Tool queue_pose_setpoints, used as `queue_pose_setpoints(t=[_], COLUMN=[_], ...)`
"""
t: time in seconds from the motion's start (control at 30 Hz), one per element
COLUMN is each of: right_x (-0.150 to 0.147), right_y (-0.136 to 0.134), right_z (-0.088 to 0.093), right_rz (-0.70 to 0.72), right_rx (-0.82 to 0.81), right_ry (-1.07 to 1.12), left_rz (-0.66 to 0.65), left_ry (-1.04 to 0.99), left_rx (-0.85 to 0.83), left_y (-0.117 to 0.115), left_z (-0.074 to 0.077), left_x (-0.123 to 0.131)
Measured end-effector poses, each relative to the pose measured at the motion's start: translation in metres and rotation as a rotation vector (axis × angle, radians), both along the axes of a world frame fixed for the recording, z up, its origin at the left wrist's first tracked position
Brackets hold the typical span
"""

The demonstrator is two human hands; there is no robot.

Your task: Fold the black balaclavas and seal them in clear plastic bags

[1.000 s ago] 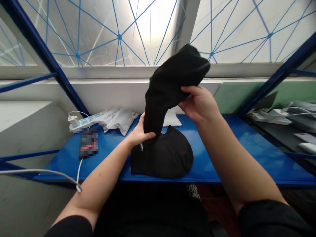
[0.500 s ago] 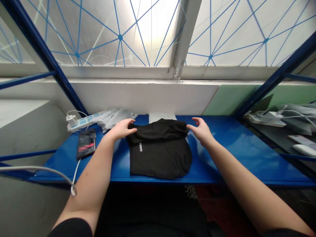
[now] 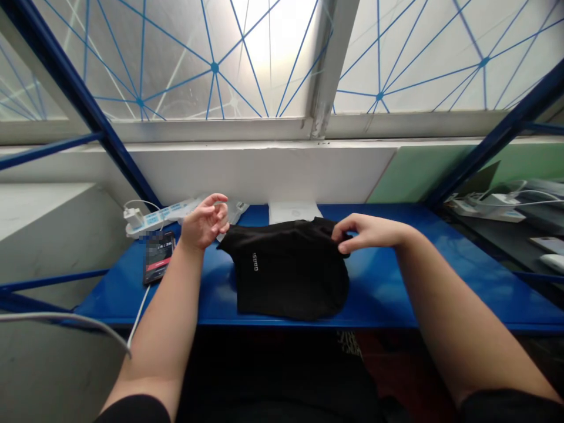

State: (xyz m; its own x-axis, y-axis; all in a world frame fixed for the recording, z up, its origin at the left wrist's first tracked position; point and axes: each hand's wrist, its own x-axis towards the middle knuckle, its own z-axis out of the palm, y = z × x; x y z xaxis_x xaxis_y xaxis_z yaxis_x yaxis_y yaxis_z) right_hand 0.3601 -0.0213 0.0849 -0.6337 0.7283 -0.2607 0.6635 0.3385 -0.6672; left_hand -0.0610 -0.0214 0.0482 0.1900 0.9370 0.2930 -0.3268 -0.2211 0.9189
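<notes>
One change: our right hand pinches the top edge of the folded black garment, while our left hand has lifted off, half open.

Bare left hand, bare right hand, black sleeves, dark top, seemingly a pale chest print

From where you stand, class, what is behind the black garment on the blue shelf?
A flat white item sits behind the black garment, which covers its near edge, so that part cannot be seen.

Blue metal shelf, black garment, phone
</notes>
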Motion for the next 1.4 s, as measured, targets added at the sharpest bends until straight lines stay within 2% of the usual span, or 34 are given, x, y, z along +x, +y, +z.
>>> queue_pose_setpoints(t=[0.07,0.13,0.2,0.3,0.33,0.4,0.47,0.53,0.6,0.63,0.67,0.73,0.77,0.8,0.9,0.97,1.03,1.1,1.2,1.27,1.33,1.4], right_x=[0.010,0.013,0.011,0.005,0.002,-0.003,-0.010,-0.017,-0.027,-0.033,-0.039,-0.054,-0.061,-0.069,-0.086,-0.090,-0.088,-0.083,-0.077,-0.080,-0.089,-0.102], right_y=[-0.008,-0.009,-0.006,-0.002,-0.002,-0.002,-0.005,-0.013,-0.028,-0.039,-0.051,-0.077,-0.089,-0.099,-0.116,-0.117,-0.117,-0.118,-0.116,-0.108,-0.092,-0.069], right_z=[0.012,0.012,0.000,-0.030,-0.040,-0.056,-0.063,-0.060,-0.048,-0.040,-0.034,-0.026,-0.027,-0.030,-0.049,-0.056,-0.053,-0.039,-0.014,-0.003,0.000,-0.006], right_rz=[-0.004,-0.137,-0.295,-0.423,-0.452,-0.465,-0.483,-0.542,-0.557,-0.501,-0.379,-0.026,0.102,0.169,0.208,0.208,0.195,0.185,0.184,0.163,0.126,0.104], right_rx=[0.000,0.133,0.262,0.292,0.285,0.279,0.289,0.376,0.532,0.599,0.616,0.541,0.546,0.615,0.813,0.833,0.814,0.757,0.550,0.488,0.558,0.633], right_ry=[-0.020,-0.093,-0.247,-0.494,-0.535,-0.565,-0.584,-0.621,-0.633,-0.606,-0.539,-0.345,-0.286,-0.278,-0.439,-0.507,-0.502,-0.488,-0.530,-0.502,-0.406,-0.334], left_rz=[0.025,0.147,0.244,0.251,0.233,0.222,0.281,0.333,0.237,0.127,-0.002,-0.105,-0.122,-0.133,-0.163,-0.171,-0.172,-0.173,-0.160,-0.153,-0.143,-0.099], left_ry=[0.046,0.263,0.640,1.240,1.381,1.541,1.566,1.509,1.418,1.372,1.347,1.376,1.423,1.470,1.542,1.540,1.532,1.527,1.522,1.510,1.486,1.418], left_rx=[0.031,0.086,0.168,0.267,0.269,0.262,0.306,0.407,0.504,0.532,0.543,0.521,0.488,0.446,0.370,0.369,0.370,0.364,0.349,0.336,0.330,0.364], left_y=[-0.002,0.001,0.006,0.013,0.014,0.015,0.012,0.005,-0.005,-0.010,-0.014,-0.019,-0.019,-0.018,-0.012,-0.009,-0.009,-0.010,-0.011,-0.011,-0.010,-0.008], left_z=[0.003,-0.002,-0.014,-0.036,-0.042,-0.050,-0.050,-0.045,-0.038,-0.036,-0.036,-0.042,-0.047,-0.053,-0.070,-0.074,-0.074,-0.071,-0.069,-0.070,-0.071,-0.070], left_x=[-0.003,0.002,0.012,0.025,0.028,0.033,0.038,0.045,0.057,0.063,0.070,0.080,0.084,0.086,0.086,0.084,0.082,0.083,0.085,0.087,0.088,0.088])
